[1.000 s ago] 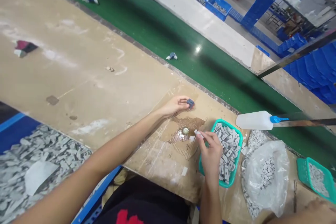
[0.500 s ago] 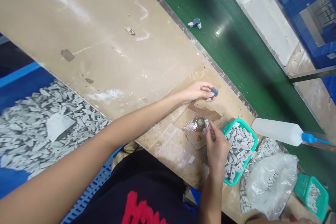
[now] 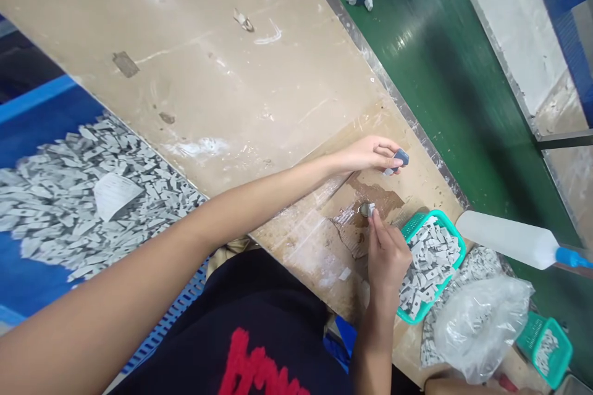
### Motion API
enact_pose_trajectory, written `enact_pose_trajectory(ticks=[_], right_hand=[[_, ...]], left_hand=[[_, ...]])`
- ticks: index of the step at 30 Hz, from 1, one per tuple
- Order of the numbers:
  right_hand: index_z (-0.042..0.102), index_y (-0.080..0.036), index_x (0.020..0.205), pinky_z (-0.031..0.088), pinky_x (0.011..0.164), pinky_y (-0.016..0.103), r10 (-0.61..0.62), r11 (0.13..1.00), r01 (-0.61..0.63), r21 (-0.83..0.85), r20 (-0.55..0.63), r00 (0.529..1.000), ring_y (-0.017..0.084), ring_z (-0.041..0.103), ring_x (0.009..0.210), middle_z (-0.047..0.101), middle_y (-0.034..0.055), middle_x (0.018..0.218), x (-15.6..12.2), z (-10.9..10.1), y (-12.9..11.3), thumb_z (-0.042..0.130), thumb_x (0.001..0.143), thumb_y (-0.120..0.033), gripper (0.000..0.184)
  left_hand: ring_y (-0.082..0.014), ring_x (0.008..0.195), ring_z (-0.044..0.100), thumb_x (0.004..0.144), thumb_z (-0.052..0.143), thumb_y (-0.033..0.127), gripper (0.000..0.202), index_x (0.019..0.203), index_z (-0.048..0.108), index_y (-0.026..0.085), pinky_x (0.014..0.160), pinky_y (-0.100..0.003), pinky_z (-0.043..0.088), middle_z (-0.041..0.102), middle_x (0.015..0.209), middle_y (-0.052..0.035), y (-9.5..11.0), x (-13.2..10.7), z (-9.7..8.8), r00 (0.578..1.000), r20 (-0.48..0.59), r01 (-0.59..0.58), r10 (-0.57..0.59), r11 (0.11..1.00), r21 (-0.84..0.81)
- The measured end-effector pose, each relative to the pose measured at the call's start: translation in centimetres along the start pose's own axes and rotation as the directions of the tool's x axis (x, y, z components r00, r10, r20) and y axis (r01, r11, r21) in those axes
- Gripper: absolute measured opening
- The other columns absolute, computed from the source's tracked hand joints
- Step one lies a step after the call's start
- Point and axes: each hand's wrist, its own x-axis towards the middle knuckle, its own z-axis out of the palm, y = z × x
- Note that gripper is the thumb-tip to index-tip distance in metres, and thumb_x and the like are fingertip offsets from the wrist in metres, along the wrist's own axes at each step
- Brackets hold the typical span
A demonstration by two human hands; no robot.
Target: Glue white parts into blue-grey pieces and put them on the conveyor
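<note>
My left hand point(image 3: 376, 155) reaches across the bench and closes on a small dark blue block point(image 3: 401, 158); a whitish bit shows under the fingers. Closer to my body, my right hand point(image 3: 389, 253) pinches a small light grey piece point(image 3: 371, 210) between thumb and fingertips. That piece is at a small round recess or cup point(image 3: 364, 209) in the wet, brown-stained patch of the bench; I cannot tell whether they touch. Just right of my right hand stands a green basket point(image 3: 456, 265) filled with similar light grey pieces point(image 3: 428, 262).
A white bottle with a blue tip point(image 3: 509, 237) lies behind the basket. A clear plastic bag point(image 3: 484, 327) and a smaller green basket point(image 3: 563, 352) are at the right. Left of the bench point(image 3: 194, 86), a blue bin point(image 3: 41, 99) holds many grey pieces and a paper scrap point(image 3: 115, 196).
My right hand has brought the grey piece over to the round recess. My left hand still holds the blue block. The camera view has shifted slightly.
</note>
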Motion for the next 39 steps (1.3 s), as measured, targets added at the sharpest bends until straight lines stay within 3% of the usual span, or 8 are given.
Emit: enact_pose_trajectory(ticks=[7,14,20,22,25,27,32,39], right_hand=[[0.074,-0.012,0.112,0.053,0.067,0.024,-0.009,1.000,0.009,-0.025,0.009,1.000,0.014,0.068,0.069,0.077,0.0060,0.082,0.1,-0.2,-0.2,0.059,0.098,-0.018,0.021],[0.074,-0.012,0.112,0.055,0.069,0.024,-0.008,0.999,0.009,-0.031,0.016,1.000,0.015,0.071,0.072,0.078,0.0072,0.086,0.1,-0.1,-0.2,0.060,0.097,-0.017,0.021],[0.075,-0.016,0.112,0.058,0.071,0.027,0.089,0.991,-0.079,0.112,-0.082,0.993,0.016,0.073,0.075,0.079,0.0079,0.093,0.2,-0.5,-0.3,0.061,0.096,-0.018,0.021],[0.076,-0.017,0.110,0.059,0.073,0.029,0.208,0.962,-0.177,0.209,-0.137,0.968,0.018,0.075,0.078,0.079,0.0083,0.094,0.2,-0.8,-0.4,0.063,0.095,-0.019,0.020],[0.076,-0.017,0.109,0.061,0.075,0.033,0.402,0.885,-0.307,0.351,-0.241,0.883,0.021,0.075,0.081,0.079,0.0091,0.095,-0.1,-1.1,-0.4,0.067,0.092,-0.020,0.020],[0.076,-0.017,0.109,0.061,0.074,0.035,0.458,0.860,-0.326,0.393,-0.314,0.832,0.021,0.075,0.080,0.079,0.0092,0.094,-0.3,-1.1,-0.3,0.068,0.091,-0.020,0.020],[0.076,-0.019,0.109,0.061,0.074,0.036,0.374,0.913,-0.250,0.321,-0.418,0.828,0.021,0.075,0.081,0.079,0.0075,0.092,-0.4,-1.3,0.2,0.064,0.093,-0.017,0.019],[0.072,-0.023,0.118,0.062,0.083,0.040,0.263,0.960,-0.206,0.189,-0.364,0.894,0.023,0.076,0.091,0.078,0.0078,0.100,-0.3,-1.6,0.0,0.056,0.096,-0.012,0.029]], left_hand=[[-0.0104,0.077,0.067,0.076,0.078,0.013,0.025,0.098,0.068,0.006,0.075,-0.024,0.050,0.074,0.089,-0.0108,0.5,-0.3,0.2,1.000,-0.013,0.009,-0.008,1.000,0.027],[-0.0127,0.083,0.068,0.080,0.074,0.014,0.022,0.101,0.068,0.008,0.079,-0.027,0.050,0.073,0.089,-0.0107,0.3,-0.3,0.1,1.000,0.004,-0.003,0.002,0.996,0.092],[-0.0117,0.083,0.068,0.079,0.075,0.013,0.017,0.093,0.068,0.008,0.087,-0.030,0.052,0.072,0.088,-0.0075,0.2,-0.2,0.0,1.000,0.003,-0.013,0.012,0.994,0.113],[-0.0119,0.082,0.068,0.076,0.077,0.013,0.019,0.092,0.068,0.008,0.088,-0.030,0.052,0.073,0.086,-0.0065,0.0,-0.2,0.1,1.000,0.026,0.005,-0.009,0.988,0.153],[-0.0121,0.081,0.069,0.068,0.080,0.007,0.021,0.086,0.069,0.009,0.087,-0.029,0.052,0.074,0.085,-0.0055,-0.6,-0.3,0.6,0.995,0.098,0.011,-0.033,0.977,0.213],[-0.0116,0.079,0.069,0.064,0.080,0.004,0.021,0.082,0.070,0.009,0.084,-0.027,0.053,0.074,0.083,-0.0046,-1.0,-0.5,1.1,0.985,0.167,0.015,-0.053,0.975,0.221],[-0.0123,0.073,0.070,0.058,0.086,0.010,0.026,0.080,0.073,0.011,0.075,-0.024,0.055,0.074,0.079,-0.0036,-1.7,-0.9,2.0,0.951,0.270,0.101,-0.153,0.975,0.197],[-0.0119,0.073,0.070,0.058,0.083,0.007,0.021,0.076,0.077,0.015,0.071,-0.020,0.054,0.071,0.078,-0.0007,-1.7,-1.1,2.4,0.941,0.299,0.069,-0.157,0.956,0.284]])
